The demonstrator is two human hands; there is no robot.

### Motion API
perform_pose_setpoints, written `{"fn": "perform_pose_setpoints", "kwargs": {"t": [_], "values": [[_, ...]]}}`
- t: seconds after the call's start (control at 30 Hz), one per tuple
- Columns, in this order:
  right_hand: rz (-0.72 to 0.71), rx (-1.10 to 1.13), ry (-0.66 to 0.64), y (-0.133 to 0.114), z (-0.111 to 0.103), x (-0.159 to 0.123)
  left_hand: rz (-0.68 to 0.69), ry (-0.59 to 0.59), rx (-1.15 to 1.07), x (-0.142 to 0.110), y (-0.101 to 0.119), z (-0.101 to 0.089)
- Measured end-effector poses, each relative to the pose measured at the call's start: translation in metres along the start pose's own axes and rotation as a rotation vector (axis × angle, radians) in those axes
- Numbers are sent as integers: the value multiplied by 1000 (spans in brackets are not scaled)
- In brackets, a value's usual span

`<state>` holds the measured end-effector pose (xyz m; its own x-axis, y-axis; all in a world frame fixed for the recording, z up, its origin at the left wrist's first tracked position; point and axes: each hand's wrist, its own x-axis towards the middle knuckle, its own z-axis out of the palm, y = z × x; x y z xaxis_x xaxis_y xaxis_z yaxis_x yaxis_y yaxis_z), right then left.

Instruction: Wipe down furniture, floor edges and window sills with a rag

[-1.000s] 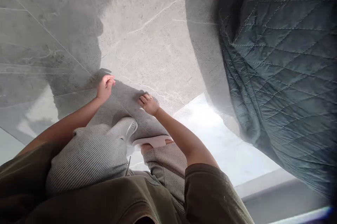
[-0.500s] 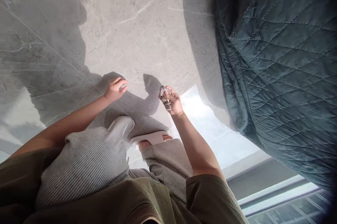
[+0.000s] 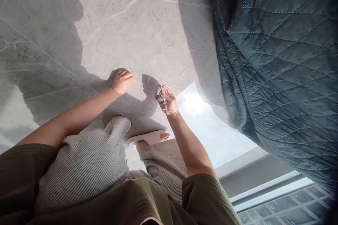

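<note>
In the head view my right hand point(image 3: 170, 101) is closed around a crumpled grey-brown wad point(image 3: 161, 94) with a mottled, creased surface. Whether it is cloth, paper or foil I cannot make out. My left hand point(image 3: 123, 82) is to the left of it, back upward, above the grey floor. Its fingers are bent and drawn together toward the right hand. The thumb is mostly hidden, and anything between the fingertips is too small to name. A gap separates the two hands.
Grey marble-look floor point(image 3: 137, 38) with shadows and bright sunlight spreads beneath. A dark teal quilted cover point(image 3: 280, 63) hangs along the right side. My slippered foot point(image 3: 150, 137) and striped trousers point(image 3: 87, 168) are close below the hands. A window frame point(image 3: 274, 189) stands lower right.
My left hand has moved right and slightly up, and its fingers, curved apart before, have drawn together. My right hand keeps the wad; the whole view has shifted a little.
</note>
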<state>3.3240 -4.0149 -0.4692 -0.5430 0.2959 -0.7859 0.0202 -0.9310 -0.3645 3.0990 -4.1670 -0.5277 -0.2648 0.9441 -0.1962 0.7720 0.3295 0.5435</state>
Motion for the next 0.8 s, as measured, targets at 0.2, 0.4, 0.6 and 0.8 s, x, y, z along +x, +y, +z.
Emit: {"fn": "perform_pose_setpoints", "kwargs": {"t": [0.2,0.4,0.6,0.8], "values": [[-3,43,-6,3,0,3,-22,-10,-83,3,20,-5],[-3,87,13,1,-6,6,-341,151,-332,2,26,-36],[-3,91,-42,4,-8,9,-143,-37,-114,-8,23,-25],[-6,68,-70,5,-7,8,-44,44,68,-4,8,-7]]}}
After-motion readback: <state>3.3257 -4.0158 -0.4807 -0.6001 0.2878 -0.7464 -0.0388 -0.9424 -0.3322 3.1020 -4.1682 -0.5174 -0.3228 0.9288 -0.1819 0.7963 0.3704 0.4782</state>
